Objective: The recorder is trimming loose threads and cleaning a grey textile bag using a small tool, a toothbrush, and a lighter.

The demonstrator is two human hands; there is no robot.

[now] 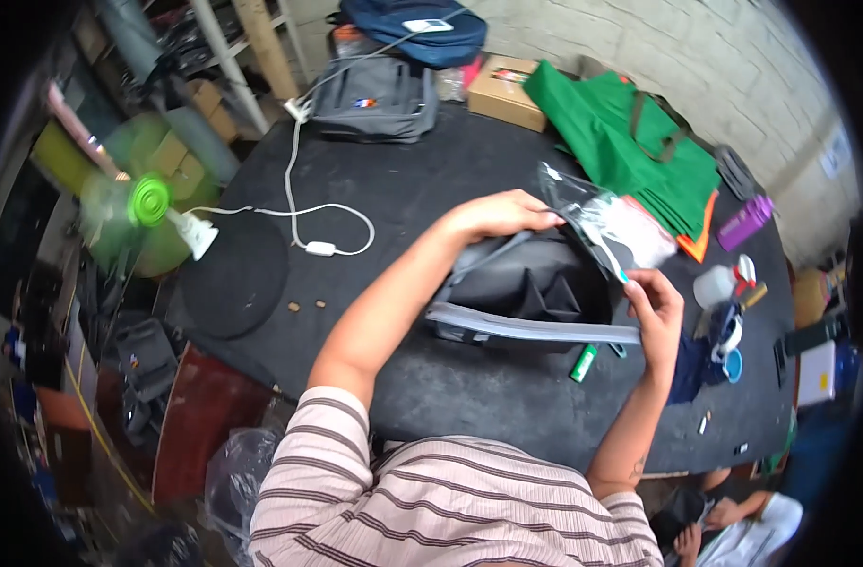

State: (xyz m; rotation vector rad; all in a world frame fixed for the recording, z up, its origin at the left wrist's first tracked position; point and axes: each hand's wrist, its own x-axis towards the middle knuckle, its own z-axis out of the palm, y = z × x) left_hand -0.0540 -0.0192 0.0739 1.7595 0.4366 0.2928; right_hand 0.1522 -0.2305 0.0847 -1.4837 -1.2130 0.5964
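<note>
A dark grey fabric bag (517,283) lies on the black table in front of me, its top gaping and its inside showing dark folds. A pale grey zipper band (535,328) runs along its near edge. My left hand (507,214) is closed on the bag's far rim, fingers pinched at its upper edge. On the right side, my right hand (656,304) pinches the bag's edge by the zipper, where a small teal spot shows at the fingertips. Just below the bag is a green lighter-like object (584,363).
Behind the bag lie clear plastic packaging (630,227) and a green cloth bag (621,132). A purple bottle (744,224) and a spray bottle (720,283) stand at right. A white cord (293,180) crosses the left side near a green fan (148,200). Another person (753,524) sits lower right.
</note>
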